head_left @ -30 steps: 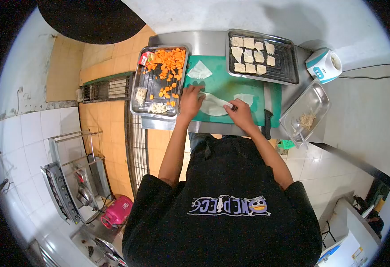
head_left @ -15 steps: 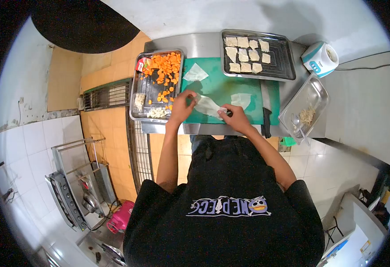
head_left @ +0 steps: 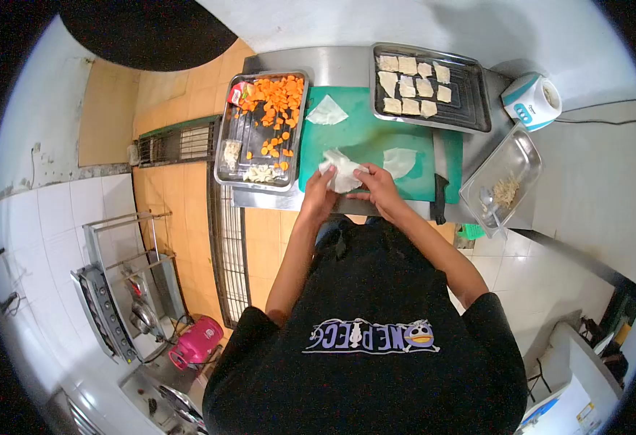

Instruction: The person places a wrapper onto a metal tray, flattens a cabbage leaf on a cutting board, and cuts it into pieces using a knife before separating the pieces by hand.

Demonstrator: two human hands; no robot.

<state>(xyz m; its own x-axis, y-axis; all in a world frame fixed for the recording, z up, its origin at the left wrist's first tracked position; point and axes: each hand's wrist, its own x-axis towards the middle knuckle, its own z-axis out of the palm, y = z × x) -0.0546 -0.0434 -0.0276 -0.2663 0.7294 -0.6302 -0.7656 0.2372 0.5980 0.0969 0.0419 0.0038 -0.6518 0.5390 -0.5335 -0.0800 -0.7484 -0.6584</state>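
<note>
Between my two hands, over the near edge of the green cutting board (head_left: 361,130), a thin white wrapper sheet (head_left: 342,171) is held, bunched and partly folded. My left hand (head_left: 319,194) pinches its left side. My right hand (head_left: 379,190) grips the right side, with its lower fingers beneath. Another wrapper (head_left: 326,111) lies flat at the board's upper left, and a further wrapper piece (head_left: 399,162) lies to the right of my right hand. A knife (head_left: 440,181) rests along the board's right side, its black handle toward me.
On the left, a metal tray (head_left: 222,148) bears orange carrot pieces and pale chopped bits. A dark tray (head_left: 470,101) at the back right carries several pale squares. Further right are a steel pan (head_left: 524,156) with shredded food and a spoon, and a white-blue appliance (head_left: 531,102).
The hands have come closer together, my left hand moving right. The sheet, stretched out between them before, is now gathered and raised at its far side.
</note>
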